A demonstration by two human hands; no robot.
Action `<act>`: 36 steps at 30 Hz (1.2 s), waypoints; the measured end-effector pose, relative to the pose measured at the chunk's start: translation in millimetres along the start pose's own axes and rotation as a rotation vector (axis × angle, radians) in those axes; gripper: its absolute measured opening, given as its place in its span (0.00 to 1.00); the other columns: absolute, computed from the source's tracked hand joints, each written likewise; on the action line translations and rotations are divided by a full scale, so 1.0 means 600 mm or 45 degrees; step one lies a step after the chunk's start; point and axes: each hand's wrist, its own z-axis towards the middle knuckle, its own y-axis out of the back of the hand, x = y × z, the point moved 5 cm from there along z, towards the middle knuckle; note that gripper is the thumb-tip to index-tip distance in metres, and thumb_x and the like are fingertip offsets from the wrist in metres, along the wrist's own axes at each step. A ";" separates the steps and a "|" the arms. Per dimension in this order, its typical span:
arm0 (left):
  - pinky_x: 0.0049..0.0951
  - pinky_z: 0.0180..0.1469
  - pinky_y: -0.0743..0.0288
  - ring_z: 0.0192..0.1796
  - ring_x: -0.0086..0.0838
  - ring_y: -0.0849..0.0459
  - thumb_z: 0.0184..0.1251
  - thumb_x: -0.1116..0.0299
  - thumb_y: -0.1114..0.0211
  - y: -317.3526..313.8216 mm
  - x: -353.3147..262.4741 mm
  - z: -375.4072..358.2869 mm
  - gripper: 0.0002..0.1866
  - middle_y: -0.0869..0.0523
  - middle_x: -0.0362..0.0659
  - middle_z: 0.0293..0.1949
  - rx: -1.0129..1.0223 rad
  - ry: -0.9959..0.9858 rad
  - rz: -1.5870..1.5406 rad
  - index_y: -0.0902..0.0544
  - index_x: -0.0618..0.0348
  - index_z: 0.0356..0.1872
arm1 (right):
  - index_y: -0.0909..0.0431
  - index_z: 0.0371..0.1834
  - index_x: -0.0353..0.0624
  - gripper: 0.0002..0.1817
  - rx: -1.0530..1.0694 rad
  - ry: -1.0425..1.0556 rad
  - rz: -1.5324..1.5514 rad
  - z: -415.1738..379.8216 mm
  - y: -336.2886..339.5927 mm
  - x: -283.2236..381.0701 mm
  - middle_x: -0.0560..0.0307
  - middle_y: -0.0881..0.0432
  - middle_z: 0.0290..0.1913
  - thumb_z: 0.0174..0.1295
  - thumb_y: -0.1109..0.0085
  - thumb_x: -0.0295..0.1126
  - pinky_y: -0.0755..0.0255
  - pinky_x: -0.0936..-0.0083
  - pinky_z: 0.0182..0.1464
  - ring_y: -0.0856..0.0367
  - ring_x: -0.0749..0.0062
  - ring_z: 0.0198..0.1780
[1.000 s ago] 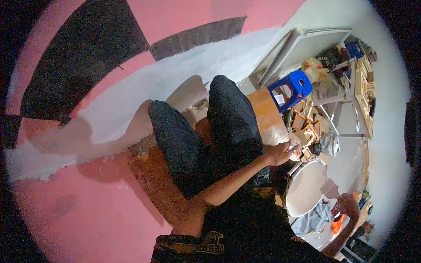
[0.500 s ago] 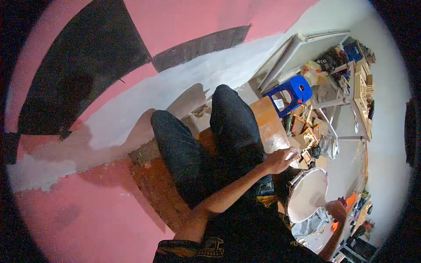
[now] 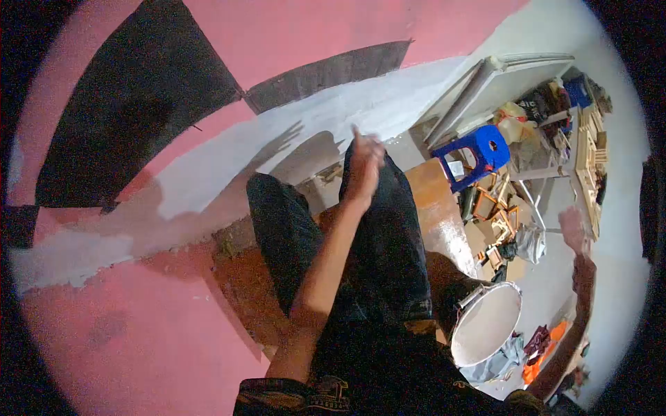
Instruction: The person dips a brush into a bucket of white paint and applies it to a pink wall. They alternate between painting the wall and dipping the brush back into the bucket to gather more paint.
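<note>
My left hand [image 3: 364,170] is raised over my dark-trousered knee, near the wall. It is blurred, with fingers apart and nothing visible in it; a shadow of spread fingers falls on the white band of the wall [image 3: 215,163]. Out at the right side is my right hand [image 3: 576,232], smeared by motion, so its fingers cannot be made out. A round bucket [image 3: 488,324] with a pale inside stands beside my lap, touched by neither hand.
A blue plastic stool [image 3: 479,156] stands beyond an orange-brown board [image 3: 433,197]. Wooden frames and scraps [image 3: 499,218] lie on the floor. Shelving with wooden pieces [image 3: 590,159] is at the right. Orange and maroon cloths [image 3: 544,347] lie past the bucket.
My left hand has moved from beside the board up and left, over my knee. My right hand has left the bucket's rim area and swung outward. The view has shifted slightly.
</note>
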 end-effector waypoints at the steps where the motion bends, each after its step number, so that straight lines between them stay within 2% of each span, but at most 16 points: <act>1: 0.29 0.52 0.29 0.58 0.32 0.28 0.64 0.62 0.47 0.019 -0.019 0.033 0.43 0.30 0.46 0.60 -0.087 0.032 -0.036 0.66 0.51 0.72 | 0.32 0.23 0.49 0.18 -0.069 0.108 -0.030 0.027 -0.036 0.051 0.72 0.41 0.15 0.67 0.53 0.47 0.52 0.83 0.14 0.45 0.87 0.14; 3: 0.30 0.51 0.29 0.59 0.32 0.29 0.63 0.63 0.47 0.048 -0.035 0.087 0.44 0.30 0.47 0.60 -0.254 0.002 -0.006 0.67 0.49 0.72 | 0.32 0.24 0.51 0.18 0.191 -0.252 0.493 -0.010 -0.060 0.251 0.74 0.43 0.15 0.67 0.52 0.48 0.56 0.84 0.15 0.49 0.89 0.14; 4: 0.30 0.48 0.28 0.58 0.30 0.28 0.64 0.67 0.48 0.052 -0.045 0.104 0.44 0.31 0.47 0.59 -0.295 -0.011 0.012 0.69 0.48 0.72 | 0.25 0.31 0.49 0.16 0.302 -0.110 0.540 0.009 -0.083 0.270 0.75 0.42 0.17 0.67 0.52 0.48 0.58 0.84 0.16 0.51 0.90 0.16; 7: 0.29 0.46 0.27 0.53 0.29 0.27 0.63 0.73 0.47 0.067 -0.017 0.156 0.45 0.33 0.46 0.59 -0.365 -0.098 0.165 0.69 0.46 0.72 | 0.21 0.42 0.45 0.17 0.390 0.013 0.736 0.004 -0.114 0.380 0.75 0.41 0.18 0.68 0.52 0.46 0.58 0.85 0.18 0.50 0.90 0.17; 8: 0.29 0.46 0.27 0.52 0.29 0.27 0.63 0.74 0.46 0.063 -0.012 0.165 0.45 0.34 0.46 0.59 -0.386 -0.129 0.186 0.69 0.46 0.72 | 0.21 0.49 0.44 0.19 0.334 0.095 0.601 0.009 -0.126 0.384 0.75 0.41 0.19 0.69 0.54 0.46 0.57 0.85 0.18 0.48 0.90 0.18; 10: 0.28 0.45 0.26 0.49 0.28 0.27 0.62 0.76 0.45 0.053 -0.015 0.171 0.46 0.36 0.45 0.60 -0.440 -0.185 0.221 0.67 0.46 0.72 | 0.21 0.48 0.44 0.20 0.429 0.103 0.821 0.020 -0.159 0.383 0.75 0.42 0.19 0.69 0.55 0.47 0.57 0.85 0.18 0.49 0.91 0.18; 16: 0.34 0.56 0.33 0.54 0.33 0.33 0.61 0.75 0.42 0.057 0.026 0.201 0.48 0.38 0.48 0.60 -0.471 -0.297 0.543 0.70 0.52 0.72 | 0.22 0.51 0.43 0.24 0.412 0.056 0.588 0.020 -0.181 0.338 0.77 0.46 0.17 0.69 0.57 0.50 0.59 0.85 0.16 0.51 0.91 0.15; 18: 0.34 0.58 0.37 0.55 0.34 0.34 0.60 0.75 0.41 0.041 0.023 0.205 0.47 0.40 0.51 0.61 -0.630 -0.469 0.811 0.67 0.58 0.71 | 0.23 0.49 0.43 0.22 0.492 0.082 0.562 0.022 -0.176 0.344 0.74 0.44 0.17 0.69 0.56 0.49 0.56 0.84 0.16 0.49 0.90 0.16; 20: 0.46 0.63 0.45 0.57 0.52 0.37 0.57 0.77 0.40 0.031 0.020 0.211 0.51 0.41 0.63 0.58 -0.523 -0.546 0.623 0.72 0.64 0.69 | 0.26 0.42 0.41 0.17 0.593 -0.031 0.617 0.019 -0.162 0.361 0.67 0.39 0.19 0.68 0.54 0.45 0.47 0.79 0.19 0.42 0.85 0.18; 21: 0.46 0.63 0.45 0.57 0.52 0.36 0.56 0.77 0.40 0.028 0.024 0.214 0.51 0.41 0.64 0.58 -0.493 -0.499 0.625 0.73 0.64 0.69 | 0.28 0.36 0.40 0.15 0.649 -0.129 0.664 0.014 -0.158 0.365 0.62 0.35 0.20 0.68 0.53 0.42 0.41 0.75 0.20 0.37 0.81 0.20; 23: 0.46 0.62 0.44 0.56 0.52 0.36 0.55 0.77 0.40 0.017 0.032 0.223 0.52 0.41 0.65 0.57 -0.427 -0.407 0.628 0.74 0.64 0.69 | 0.27 0.38 0.41 0.15 0.536 0.193 0.394 0.034 -0.164 0.342 0.63 0.35 0.20 0.68 0.53 0.43 0.42 0.77 0.20 0.37 0.83 0.20; 26: 0.42 0.57 0.37 0.49 0.46 0.33 0.54 0.78 0.39 0.015 0.016 0.204 0.53 0.38 0.63 0.54 -0.424 -0.475 0.664 0.73 0.60 0.70 | 0.25 0.40 0.44 0.16 0.352 0.388 0.201 0.046 -0.176 0.295 0.68 0.36 0.20 0.68 0.52 0.45 0.46 0.81 0.19 0.40 0.86 0.19; 28: 0.41 0.55 0.36 0.47 0.42 0.32 0.55 0.78 0.39 0.023 0.013 0.190 0.52 0.37 0.59 0.52 -0.500 -0.468 0.656 0.69 0.60 0.71 | 0.24 0.45 0.46 0.18 0.360 0.250 0.379 0.036 -0.165 0.324 0.72 0.40 0.19 0.67 0.52 0.48 0.51 0.84 0.17 0.44 0.88 0.17; 30: 0.39 0.56 0.36 0.49 0.39 0.32 0.56 0.77 0.38 0.033 0.005 0.177 0.50 0.35 0.54 0.51 -0.595 -0.450 0.621 0.65 0.60 0.71 | 0.23 0.52 0.47 0.23 0.490 -0.070 0.784 0.014 -0.157 0.376 0.77 0.47 0.16 0.67 0.53 0.52 0.59 0.86 0.16 0.51 0.90 0.15; 34: 0.34 0.57 0.35 0.54 0.36 0.32 0.56 0.80 0.40 0.032 -0.016 0.167 0.48 0.34 0.51 0.51 -0.486 -0.388 0.343 0.61 0.52 0.73 | 0.25 0.55 0.46 0.23 0.434 -0.064 0.893 0.026 -0.165 0.417 0.75 0.44 0.18 0.67 0.52 0.50 0.57 0.86 0.16 0.49 0.90 0.16; 36: 0.34 0.57 0.35 0.54 0.36 0.32 0.55 0.81 0.40 0.042 -0.026 0.161 0.46 0.33 0.51 0.50 -0.442 -0.468 0.489 0.56 0.53 0.72 | 0.26 0.55 0.45 0.21 0.391 -0.049 0.848 0.043 -0.166 0.442 0.74 0.43 0.20 0.67 0.51 0.47 0.57 0.86 0.16 0.48 0.90 0.16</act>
